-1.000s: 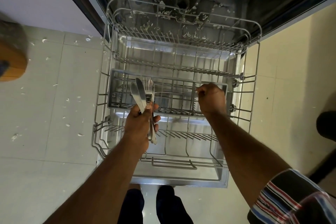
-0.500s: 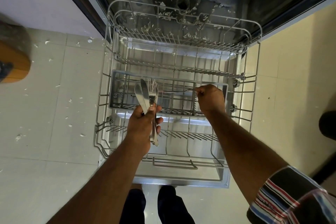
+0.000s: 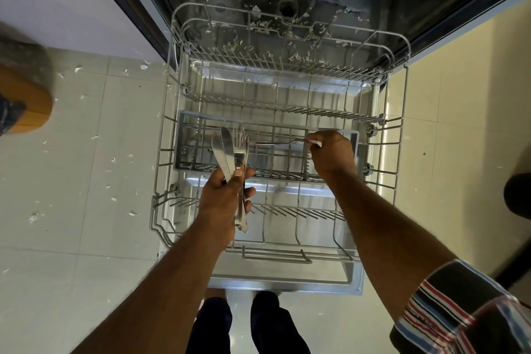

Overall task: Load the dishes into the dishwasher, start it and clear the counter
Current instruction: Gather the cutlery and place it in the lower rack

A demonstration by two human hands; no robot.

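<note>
Your right hand [image 3: 330, 154] pinches a fork [image 3: 275, 143] by its handle tip; left hand [image 3: 222, 198] fists the cutlery bundle [image 3: 232, 152]. Light, stiff, slippery: grip mid-handle.

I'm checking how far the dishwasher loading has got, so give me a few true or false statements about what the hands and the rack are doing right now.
1. The left hand grips a bundle of cutlery. True.
2. The right hand is empty. False: it pinches the end of a single fork, held level over the cutlery basket.
3. The lower rack is pulled out over the open door. True.
4. Plates fill the rack's tines. False: no plates show in the rack.
5. The floor beside the dishwasher carries scattered white flecks. True.
</note>
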